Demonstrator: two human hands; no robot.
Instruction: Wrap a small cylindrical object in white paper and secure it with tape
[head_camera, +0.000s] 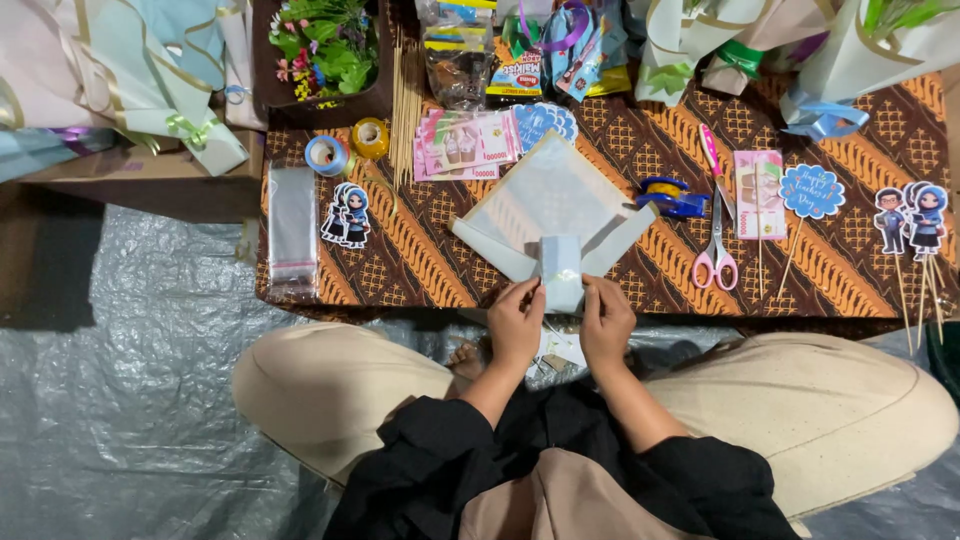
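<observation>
While pinching folded pale wrapping paper (560, 262), both hands' grips (515, 322) (606, 318) over batik-clothed low table (850, 270), perhaps plastic-sheeted floor (130, 360).

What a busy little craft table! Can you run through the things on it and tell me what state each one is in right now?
Wrapping sheet: lying flat, lower corners folded into the middle.
Folded flap: pinched at its lower edge by both hands.
Left hand: fingers gripping the flap.
Right hand: fingers gripping the flap.
Pink scissors: shut, lying flat.
Blue tape dispenser: resting beside the sheet.
Tape rolls: lying flat, side by side.
Skewers: bundled, lying flat.
</observation>
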